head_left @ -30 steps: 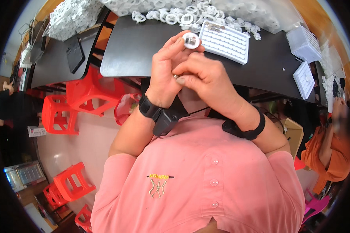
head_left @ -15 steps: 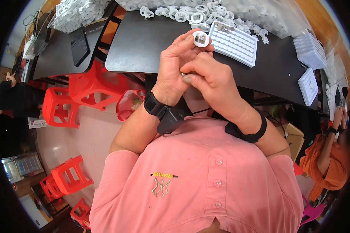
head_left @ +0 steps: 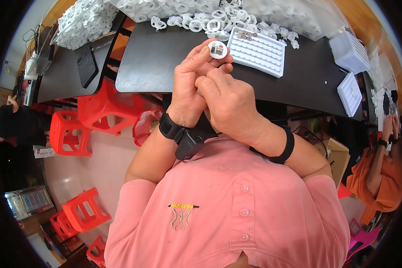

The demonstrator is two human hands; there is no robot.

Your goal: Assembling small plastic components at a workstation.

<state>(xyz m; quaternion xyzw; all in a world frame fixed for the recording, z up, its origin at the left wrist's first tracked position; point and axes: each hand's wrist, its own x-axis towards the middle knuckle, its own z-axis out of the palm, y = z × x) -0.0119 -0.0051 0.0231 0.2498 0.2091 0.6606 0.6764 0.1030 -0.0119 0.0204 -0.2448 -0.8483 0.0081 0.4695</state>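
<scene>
My left hand [head_left: 186, 79] is raised over the table's front edge. Between its thumb and fingertips it holds a round white plastic part [head_left: 217, 49] with small dark and metallic pieces inside. Against the left palm, my right hand [head_left: 231, 99] is closed with its fingers bent together. Its fingertips are turned away, so what they pinch, if anything, is hidden. Just right of the held part lies a white tray [head_left: 259, 57] with rows of small pockets. Several small round metallic discs [head_left: 245, 34] sit at its far left corner.
Loose white plastic rings [head_left: 210, 22] are heaped along the dark table's [head_left: 147, 58] far side. Stacked white trays [head_left: 349, 51] and a single tray [head_left: 349, 94] stand at right. A phone [head_left: 88, 67] lies on the left table, near red stools [head_left: 71, 134]. A person in orange [head_left: 379, 183] sits at far right.
Both hands have shifted slightly left in the picture with the white part still held. My right hand has turned, so its thumb and fingertips are now hidden against the left palm.
</scene>
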